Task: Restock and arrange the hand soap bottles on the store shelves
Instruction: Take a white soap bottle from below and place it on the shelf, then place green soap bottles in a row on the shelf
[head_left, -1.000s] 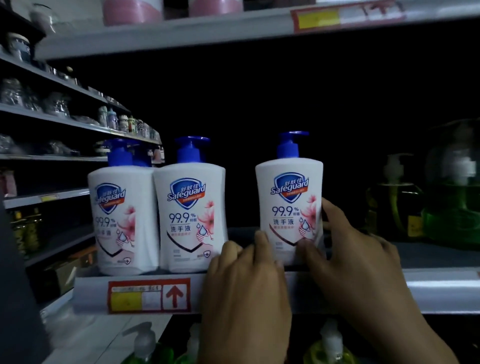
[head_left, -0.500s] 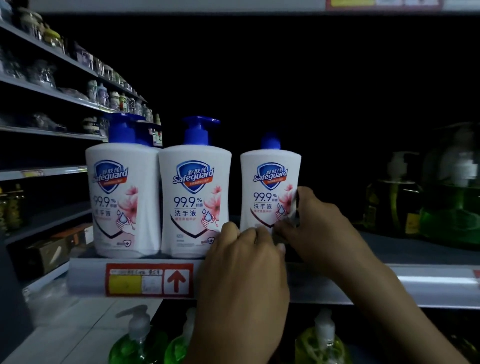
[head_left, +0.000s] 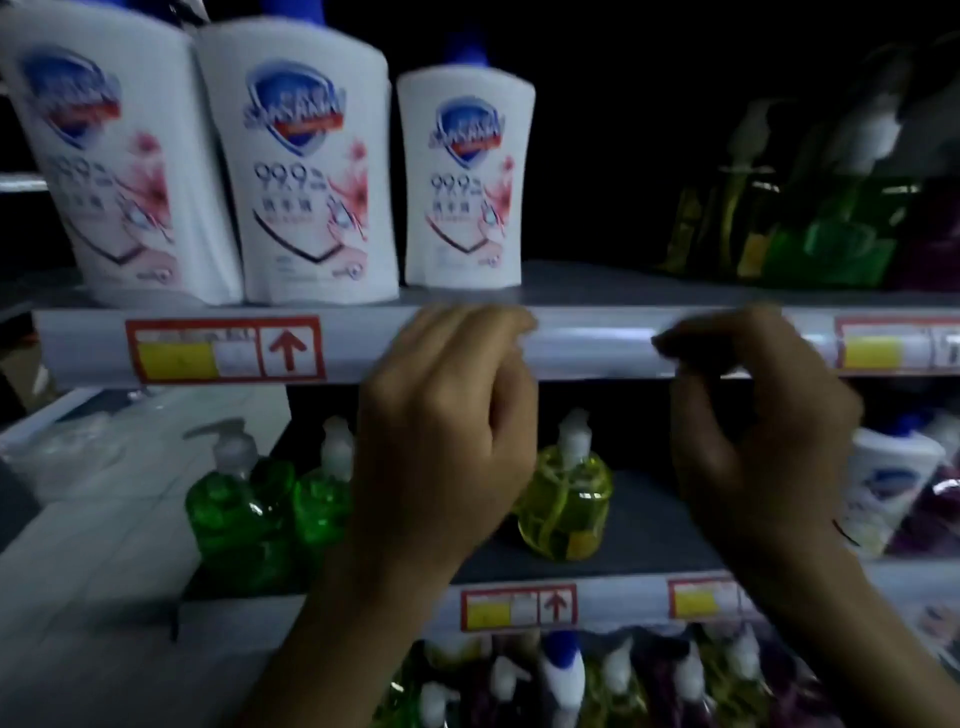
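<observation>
- Soap bottles (head_left: 306, 208), three of them, are standing on the upper shelf (head_left: 597, 286) at 10 to 12 o'clock.
- They are showing smooth white plastic, rounded shoulders, blue pump tops and a blue shield over pink flowers.
- Two are touching side by side; the third is standing just beside them, set a little further back.
- Left hand (head_left: 447, 426) is hovering at 6 o'clock before the glossy curved shelf rail (head_left: 597, 348), fingers folded into a loose fist, gripping nothing.
- Right hand (head_left: 753, 447) is hovering at 4 o'clock, fingers half bent with a gap above the thumb, holding nothing.
- Motion blur is hiding whether either hand is touching the rail.
- Two clear green pump bottles (head_left: 234, 514) and one yellow pump bottle (head_left: 563, 504), all round-bellied, are sitting on the lower shelf (head_left: 649, 519).
- Four red-framed price tags (head_left: 223, 348) are showing, two on each rail.
</observation>
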